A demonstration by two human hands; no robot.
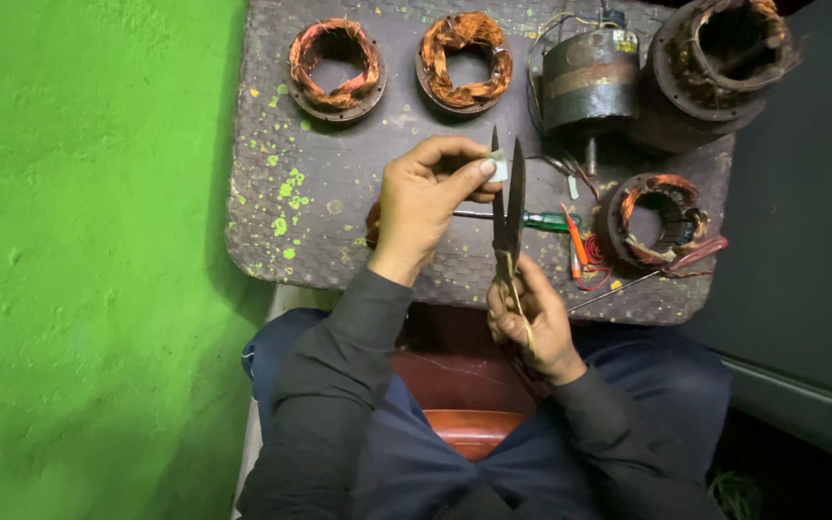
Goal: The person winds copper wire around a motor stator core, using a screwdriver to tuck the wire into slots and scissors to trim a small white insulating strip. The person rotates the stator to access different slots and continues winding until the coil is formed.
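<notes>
Viewing angle: looking straight down from the head camera onto a small worktop.
Wall: green, rough plaster (89,250) at far left.
Worktop: dark textured board (339,207), flecked with green paint.
Coils: two copper-wound rings (336,69) (464,60) at the back; a third (655,220) to the right.
Left hand: (421,207) thumb and forefinger pressed together on a small pale strip (499,169), held just above the board, touching the blades.
Scissors: (508,217) dark steel, blades parted, tips up, the strip between them.
Right hand: (530,323) fingers curled tight around the handles.
Motor: dull grey drum (589,82) with a shaft, behind.
Screwdriver: green handle (551,221) lying flat beside orange bits (576,246).
Method note: in my judgement a clean cut needed the strip held taut, seated deep in the blades, fingertip clear.
</notes>
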